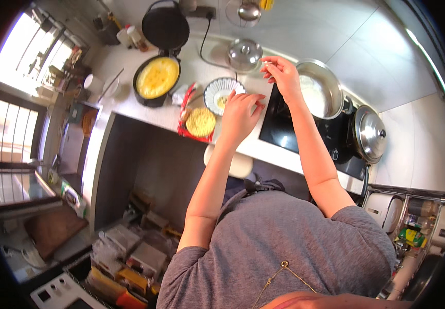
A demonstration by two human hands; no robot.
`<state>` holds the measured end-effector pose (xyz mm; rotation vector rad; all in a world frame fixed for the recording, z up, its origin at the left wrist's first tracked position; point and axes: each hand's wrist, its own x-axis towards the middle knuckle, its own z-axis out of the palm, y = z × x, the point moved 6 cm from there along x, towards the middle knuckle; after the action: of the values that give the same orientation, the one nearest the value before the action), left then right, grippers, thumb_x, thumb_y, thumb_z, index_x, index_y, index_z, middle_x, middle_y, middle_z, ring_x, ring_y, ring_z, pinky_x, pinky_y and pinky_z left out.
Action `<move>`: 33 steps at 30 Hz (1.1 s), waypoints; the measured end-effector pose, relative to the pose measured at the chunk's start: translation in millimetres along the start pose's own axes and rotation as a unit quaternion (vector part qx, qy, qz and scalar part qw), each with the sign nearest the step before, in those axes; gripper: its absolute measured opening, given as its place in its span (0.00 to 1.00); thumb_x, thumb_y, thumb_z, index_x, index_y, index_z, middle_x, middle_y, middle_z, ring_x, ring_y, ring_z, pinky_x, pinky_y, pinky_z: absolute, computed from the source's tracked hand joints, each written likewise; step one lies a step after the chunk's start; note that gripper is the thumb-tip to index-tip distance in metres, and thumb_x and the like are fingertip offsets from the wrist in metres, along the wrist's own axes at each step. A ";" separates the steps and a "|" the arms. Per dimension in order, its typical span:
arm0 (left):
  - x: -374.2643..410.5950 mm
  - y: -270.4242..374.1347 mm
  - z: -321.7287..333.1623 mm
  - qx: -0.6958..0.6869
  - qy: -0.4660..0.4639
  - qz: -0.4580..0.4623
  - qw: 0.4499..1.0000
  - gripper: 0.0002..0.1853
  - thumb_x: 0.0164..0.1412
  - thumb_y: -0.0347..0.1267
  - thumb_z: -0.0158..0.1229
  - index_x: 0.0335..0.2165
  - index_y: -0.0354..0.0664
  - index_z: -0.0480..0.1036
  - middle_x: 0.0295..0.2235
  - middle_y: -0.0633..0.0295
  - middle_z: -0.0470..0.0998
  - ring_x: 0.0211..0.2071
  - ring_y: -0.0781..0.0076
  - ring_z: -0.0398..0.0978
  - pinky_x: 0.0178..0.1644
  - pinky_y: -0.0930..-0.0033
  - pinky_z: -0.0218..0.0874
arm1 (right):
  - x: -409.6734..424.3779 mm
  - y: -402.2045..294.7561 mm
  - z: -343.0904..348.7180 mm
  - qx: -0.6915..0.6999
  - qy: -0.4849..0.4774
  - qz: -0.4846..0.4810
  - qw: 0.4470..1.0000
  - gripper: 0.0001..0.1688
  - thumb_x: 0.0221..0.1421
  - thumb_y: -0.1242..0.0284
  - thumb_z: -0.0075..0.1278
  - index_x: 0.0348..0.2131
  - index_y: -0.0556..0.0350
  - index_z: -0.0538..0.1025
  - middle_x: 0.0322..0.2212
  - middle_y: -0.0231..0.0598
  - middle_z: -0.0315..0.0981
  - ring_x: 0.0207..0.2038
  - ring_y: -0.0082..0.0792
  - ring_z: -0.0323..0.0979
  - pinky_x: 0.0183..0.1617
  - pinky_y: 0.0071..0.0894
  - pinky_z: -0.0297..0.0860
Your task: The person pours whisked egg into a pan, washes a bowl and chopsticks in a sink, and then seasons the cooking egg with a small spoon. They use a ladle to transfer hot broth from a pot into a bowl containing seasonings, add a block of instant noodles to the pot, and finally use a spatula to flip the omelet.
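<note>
My left hand [242, 115] hangs over the near right edge of a striped white bowl [214, 88], its fingers bent and apart, with nothing visible in them. A little yellowish food [222, 102] lies in that bowl. My right hand [283, 77] is raised left of an uncovered steel pot [332, 83]. Its thumb and fingertips come close together; a pale speck shows there, too small to identify. Pale contents [311, 94] show inside the pot, which stands on a black cooktop [278, 123]. Left of my left hand, a round yellow noodle cake [200, 122] rests on a red wrapper [185, 129].
An electric griddle [137, 92] with its lid raised holds a round yellow pancake [158, 77]. A glass lid [244, 54] lies behind the bowl, near a black power cord [203, 48]. A lidded pan [370, 133] sits at the right. Below the counter edge is a cream-coloured container [239, 165].
</note>
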<state>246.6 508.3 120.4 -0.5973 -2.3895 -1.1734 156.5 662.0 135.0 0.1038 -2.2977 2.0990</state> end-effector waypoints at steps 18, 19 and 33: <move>250.4 -140.2 -0.3 -0.251 -0.069 -0.083 0.962 0.36 0.56 0.33 0.61 0.61 0.33 0.61 0.55 0.45 0.72 0.53 0.48 0.72 0.57 0.57 0.62 | 346.1 -65.0 -46.1 -0.142 0.365 -0.184 0.901 0.21 0.55 0.66 0.60 0.44 0.62 0.78 0.36 0.41 0.79 0.35 0.32 0.77 0.37 0.30 0.74; 254.6 -128.8 4.9 -0.279 -0.083 -0.077 0.954 0.36 0.56 0.33 0.61 0.61 0.33 0.61 0.55 0.45 0.73 0.53 0.49 0.73 0.57 0.58 0.62 | 348.1 -73.7 -70.2 -0.222 0.416 -0.232 0.851 0.21 0.53 0.64 0.61 0.41 0.62 0.78 0.31 0.43 0.79 0.32 0.37 0.77 0.35 0.34 0.74; 227.5 -200.0 0.1 -0.299 -0.093 -0.105 0.944 0.24 0.57 0.32 0.62 0.52 0.37 0.73 0.48 0.51 0.78 0.50 0.57 0.76 0.54 0.64 0.64 | 350.5 -125.1 -25.7 -0.328 0.377 -0.183 0.847 0.25 0.47 0.55 0.66 0.30 0.59 0.76 0.27 0.48 0.79 0.30 0.47 0.77 0.34 0.44 0.71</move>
<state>-49.0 441.9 114.7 -0.6671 -2.2691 -2.0506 -185.2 665.7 284.5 -0.2389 -2.0869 0.8471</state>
